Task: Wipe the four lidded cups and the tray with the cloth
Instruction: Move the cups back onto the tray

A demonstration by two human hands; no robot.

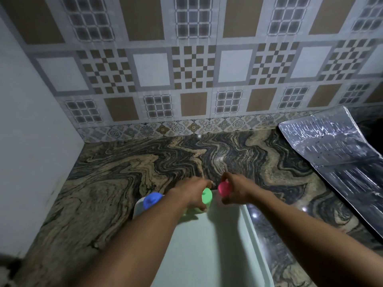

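A pale green tray (209, 245) lies on the marbled counter, reaching from the bottom edge up to the middle. At its far end stand lidded cups. My left hand (192, 193) grips the cup with the green lid (206, 196). My right hand (234, 191) grips the cup with the pink lid (223, 188) beside it. A cup with a blue lid (152, 200) stands at the tray's far left corner, partly hidden behind my left forearm. I see no fourth cup and no cloth.
The brown and black swirled stone counter (124, 172) meets a tiled back wall and a plain white side wall on the left. A shiny ridged steel draining board (331, 154) slopes along the right side.
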